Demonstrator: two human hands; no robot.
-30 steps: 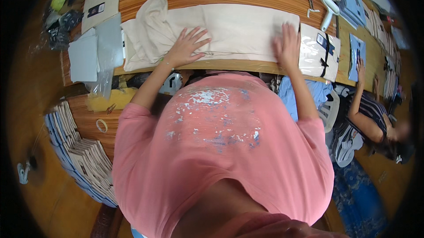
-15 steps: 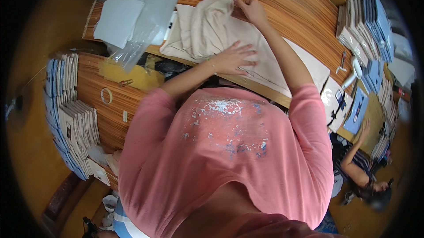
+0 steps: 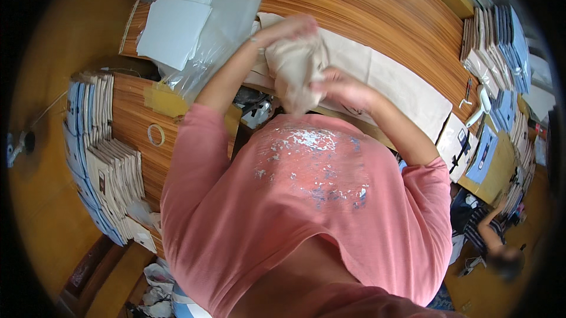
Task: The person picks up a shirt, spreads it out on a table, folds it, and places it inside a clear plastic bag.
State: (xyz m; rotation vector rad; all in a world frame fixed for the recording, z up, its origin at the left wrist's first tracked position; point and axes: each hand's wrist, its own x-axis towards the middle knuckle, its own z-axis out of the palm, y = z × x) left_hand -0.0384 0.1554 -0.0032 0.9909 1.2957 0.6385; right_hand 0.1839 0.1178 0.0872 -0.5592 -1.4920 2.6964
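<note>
A beige garment [image 3: 383, 67] lies in a long flat strip along the near edge of the wooden table. Its left end is lifted and bunched into a blurred fold of cloth [image 3: 298, 61] in front of me. At the far top of that fold, my left hand [image 3: 299, 26] is closed on the cloth. My right hand [image 3: 348, 89] grips the fold's right side, nearer my body, with fingers smeared by motion. The garment's far left end shows partly behind my left forearm.
White sheets [image 3: 174, 29] and clear plastic bags [image 3: 227, 29] lie left of the garment. Folded garment stacks [image 3: 115, 161] stand at left and more garment stacks [image 3: 492, 43] at right. A white-handled tool [image 3: 480, 105] and a tape ring [image 3: 155, 135] rest on tables. Another person [image 3: 486, 229] is at lower right.
My left hand has gone from lying spread on the garment to holding the fold's far top. My right hand has come nearer my body. The bunched cloth is raised.
</note>
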